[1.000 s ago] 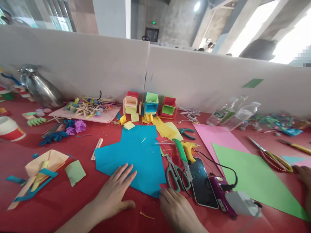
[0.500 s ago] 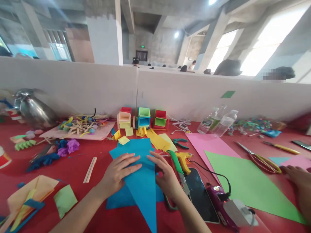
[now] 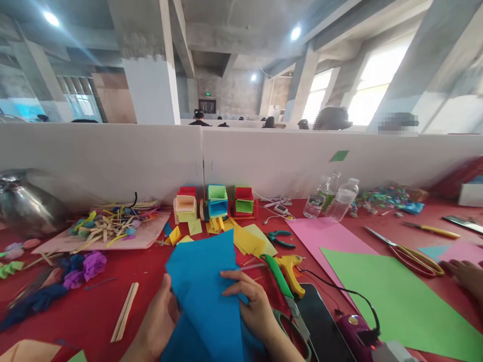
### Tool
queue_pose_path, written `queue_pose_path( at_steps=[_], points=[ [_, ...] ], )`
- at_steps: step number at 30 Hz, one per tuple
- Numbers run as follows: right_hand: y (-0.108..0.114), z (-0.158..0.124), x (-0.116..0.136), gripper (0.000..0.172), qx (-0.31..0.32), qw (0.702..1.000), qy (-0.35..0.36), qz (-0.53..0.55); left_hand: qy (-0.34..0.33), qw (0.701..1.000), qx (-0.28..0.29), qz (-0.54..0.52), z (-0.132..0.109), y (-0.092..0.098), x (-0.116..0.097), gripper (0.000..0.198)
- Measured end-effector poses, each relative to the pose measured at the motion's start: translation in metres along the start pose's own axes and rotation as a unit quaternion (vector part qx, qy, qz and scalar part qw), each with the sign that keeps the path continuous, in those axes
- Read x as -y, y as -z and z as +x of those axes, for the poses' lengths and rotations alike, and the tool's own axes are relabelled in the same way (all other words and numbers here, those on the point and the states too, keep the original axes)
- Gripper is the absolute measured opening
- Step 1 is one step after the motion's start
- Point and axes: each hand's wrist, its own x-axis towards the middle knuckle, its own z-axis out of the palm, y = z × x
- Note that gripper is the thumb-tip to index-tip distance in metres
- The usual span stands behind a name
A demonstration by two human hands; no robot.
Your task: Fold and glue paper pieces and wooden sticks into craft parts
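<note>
Head view: blue paper (image 3: 206, 286) held up, tilted and partly folded, over the near middle of the red bench (image 3: 90, 314). Left hand (image 3: 160, 319) grasps its left edge, fingers passing behind, tips hidden; right hand (image 3: 256, 306) grasps the right edge, fingers bent over the front face. Wooden sticks (image 3: 128, 312) lie left; green-handled cutter (image 3: 277, 275) just right. Handling estimate: light, fairly stiff, little slip, but creases easily and could tear. Best hold: light pinch at the side edges, clear of the mid-panel.
</note>
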Motion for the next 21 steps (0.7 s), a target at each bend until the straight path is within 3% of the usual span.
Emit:
queue_pose_path(
  at_steps=[3,6,9,11,14,17,21],
  points=[
    [-0.003,0.001,0.006,0.031,0.038,0.999,-0.023,0.017,-0.030,0.997,-0.074,0.010,0.000,0.002,-0.001,0.056],
    [-0.006,0.003,0.005,0.030,-0.063,0.988,-0.114,0.079,-0.051,0.994,-0.101,0.006,0.002,0.005,-0.003,0.053],
    [-0.007,0.004,-0.003,0.051,-0.131,0.951,-0.233,0.158,-0.026,0.996,-0.086,-0.011,-0.001,0.000,-0.004,0.049],
    [-0.008,0.005,-0.009,0.055,-0.113,0.934,-0.277,0.198,-0.003,0.997,-0.073,-0.019,-0.004,-0.004,-0.003,0.050],
    [-0.010,0.004,-0.015,0.041,-0.056,0.918,-0.288,0.267,0.015,0.999,-0.043,-0.020,-0.005,-0.004,0.001,0.053],
    [-0.010,0.003,-0.017,0.031,-0.038,0.908,-0.290,0.299,0.001,1.000,-0.021,-0.014,-0.001,0.006,0.003,0.054],
    [-0.008,0.002,-0.016,0.029,-0.026,0.903,-0.304,0.304,-0.028,0.999,-0.035,-0.015,0.005,0.016,0.001,0.054]
  ],
)
